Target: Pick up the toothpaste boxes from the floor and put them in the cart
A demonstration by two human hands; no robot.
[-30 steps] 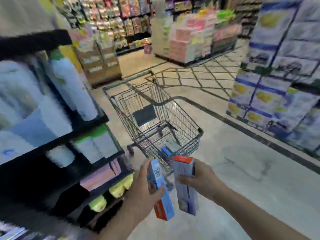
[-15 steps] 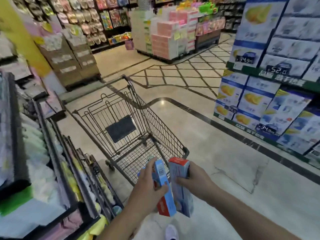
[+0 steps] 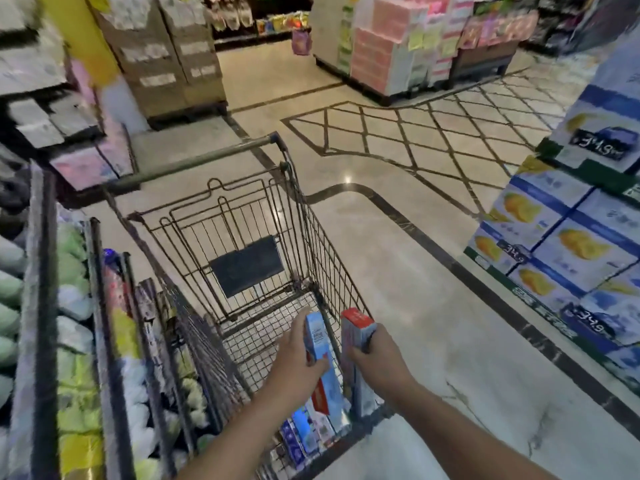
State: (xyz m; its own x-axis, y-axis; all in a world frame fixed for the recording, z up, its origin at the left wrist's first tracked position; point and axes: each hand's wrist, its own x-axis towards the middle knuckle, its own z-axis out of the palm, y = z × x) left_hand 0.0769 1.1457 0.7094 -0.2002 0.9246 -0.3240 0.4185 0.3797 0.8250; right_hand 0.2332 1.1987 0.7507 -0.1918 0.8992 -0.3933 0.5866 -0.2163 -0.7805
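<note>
My left hand (image 3: 294,362) grips a blue toothpaste box with a red end (image 3: 320,368), held upright over the near end of the wire shopping cart (image 3: 311,230). Beside it my right hand (image 3: 375,358) grips a second toothpaste box with a red top (image 3: 356,334), also upright, right at the cart's right wall. Both boxes reach down inside the basket. Several more toothpaste boxes (image 3: 304,434) lie on the cart floor at its near end, partly hidden by my left forearm.
Shelves packed with green, yellow and white goods (image 3: 72,341) press close on the cart's left. Stacked blue-and-white cartons (image 3: 568,237) stand on the right. Polished floor (image 3: 433,306) stretches between them, and pallet displays (image 3: 408,53) stand far ahead.
I have stepped closer to the cart. Both hands moved forward with their boxes, from in front of the basket to over and into its near end.
</note>
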